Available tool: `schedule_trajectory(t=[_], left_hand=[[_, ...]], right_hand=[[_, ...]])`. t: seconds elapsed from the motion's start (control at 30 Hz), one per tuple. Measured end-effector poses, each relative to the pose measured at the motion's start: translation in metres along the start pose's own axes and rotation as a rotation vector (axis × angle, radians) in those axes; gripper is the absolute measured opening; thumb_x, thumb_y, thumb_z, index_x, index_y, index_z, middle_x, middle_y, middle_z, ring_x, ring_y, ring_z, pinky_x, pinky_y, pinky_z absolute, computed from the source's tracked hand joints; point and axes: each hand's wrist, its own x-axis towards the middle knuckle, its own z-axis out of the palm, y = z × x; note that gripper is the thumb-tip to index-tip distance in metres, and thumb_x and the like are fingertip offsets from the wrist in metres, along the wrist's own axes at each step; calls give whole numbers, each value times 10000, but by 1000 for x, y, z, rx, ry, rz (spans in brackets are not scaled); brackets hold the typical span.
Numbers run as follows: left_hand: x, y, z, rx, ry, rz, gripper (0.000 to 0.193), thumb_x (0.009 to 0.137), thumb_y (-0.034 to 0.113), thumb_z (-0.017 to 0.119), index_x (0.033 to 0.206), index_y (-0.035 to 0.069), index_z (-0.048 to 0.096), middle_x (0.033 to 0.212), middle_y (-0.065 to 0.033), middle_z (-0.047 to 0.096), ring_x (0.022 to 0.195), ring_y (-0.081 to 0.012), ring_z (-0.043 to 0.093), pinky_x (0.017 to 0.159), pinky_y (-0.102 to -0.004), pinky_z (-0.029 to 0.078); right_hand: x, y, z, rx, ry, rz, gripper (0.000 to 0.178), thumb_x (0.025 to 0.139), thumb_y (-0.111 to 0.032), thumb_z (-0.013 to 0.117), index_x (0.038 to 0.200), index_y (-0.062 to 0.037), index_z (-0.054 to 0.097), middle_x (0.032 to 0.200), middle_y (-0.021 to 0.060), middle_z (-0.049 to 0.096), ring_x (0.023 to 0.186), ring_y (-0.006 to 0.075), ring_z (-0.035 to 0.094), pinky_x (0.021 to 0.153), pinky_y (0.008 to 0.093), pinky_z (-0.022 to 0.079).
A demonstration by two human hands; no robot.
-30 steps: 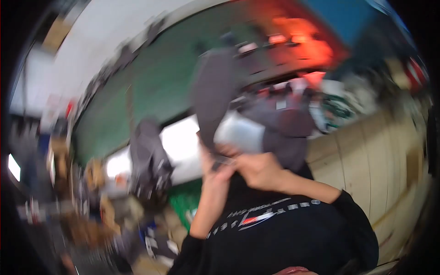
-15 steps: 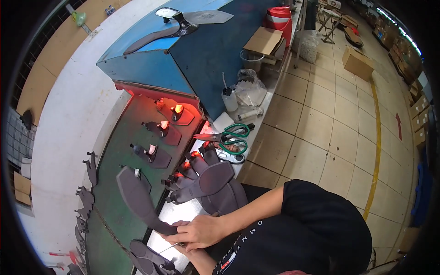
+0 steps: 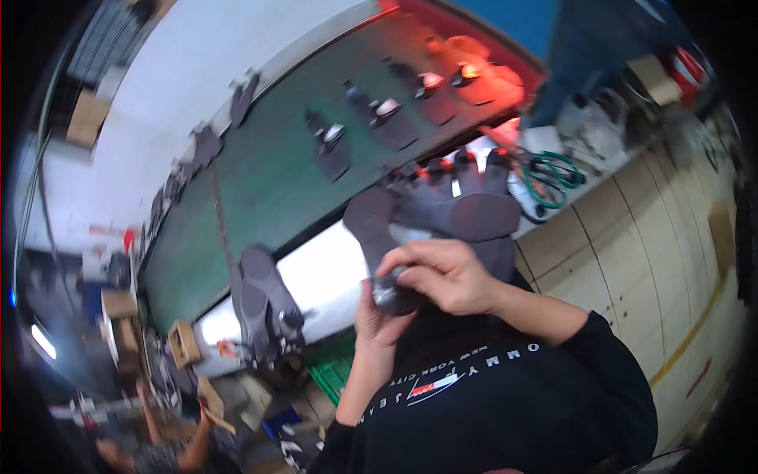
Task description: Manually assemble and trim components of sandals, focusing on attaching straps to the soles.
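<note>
A dark grey shoe sole (image 3: pixel 369 225) with a black heel end points away from me, its toe end over the edge of the green belt. My left hand (image 3: pixel 374 325) is closed round the heel end from below and the left. Over the same end, my right hand (image 3: pixel 452 275) has thumb and fingers pinched together at the dark part. Motion blur hides whether a small thing is between the right fingertips. Just beyond my right hand lies a fanned pile of similar soles (image 3: pixel 482 215) on the bright worktop. Another pair of soles (image 3: pixel 264 292) rests to the left.
A green conveyor belt (image 3: pixel 284 197) carries several soles toward a blue housing (image 3: pixel 505 24) glowing red. Green-handled scissors (image 3: pixel 553 178) lie right of the pile, near plastic bags (image 3: pixel 596 118). Below the worktop stands a green crate (image 3: pixel 332 375). A co-worker's arm (image 3: pixel 193 450) shows at lower left.
The view has swung left, bringing in the co-worker and crate. My hands have turned the sole, and its heel end now shows between them. A thin rod seen by my hands no longer shows.
</note>
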Motion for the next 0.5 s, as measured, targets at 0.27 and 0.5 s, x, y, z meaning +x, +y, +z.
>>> schedule_trajectory(t=[0.27,0.5], left_hand=[[15,13,12,12,-171,35,680,729,184,729,1334,51,448,1178,-59,588,1129,-213,553,974,-360,427],[17,19,13,205,-2,312,667,693,-37,705,1311,39,466,1145,-71,599,1084,-243,588,935,-332,467]], right_hand=[[-19,11,6,-142,232,174,412,946,-81,495,1347,0,447,863,4,499,690,54,469,624,189,406],[-28,3,0,221,67,563,570,960,-102,456,1482,-144,230,569,-16,478,471,44,406,457,179,352]])
